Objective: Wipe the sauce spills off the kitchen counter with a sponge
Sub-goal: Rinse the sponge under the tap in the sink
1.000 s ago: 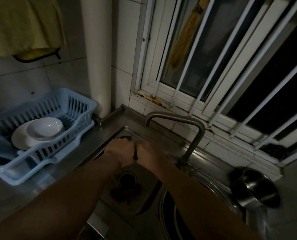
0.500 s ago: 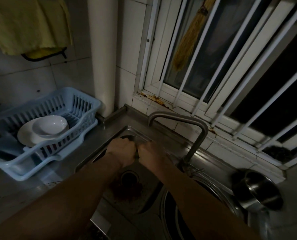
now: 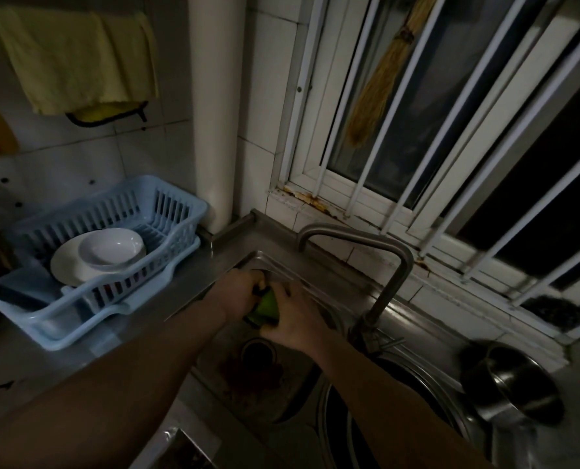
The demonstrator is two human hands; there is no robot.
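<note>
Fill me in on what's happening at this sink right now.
A person holds a green sponge between both hands over the sink, the left hand and the right hand closed on it as if squeezing it. No water shows from the faucet. Reddish stains lie around the drain. A bowl sits in the blue dish rack to the left.
</note>
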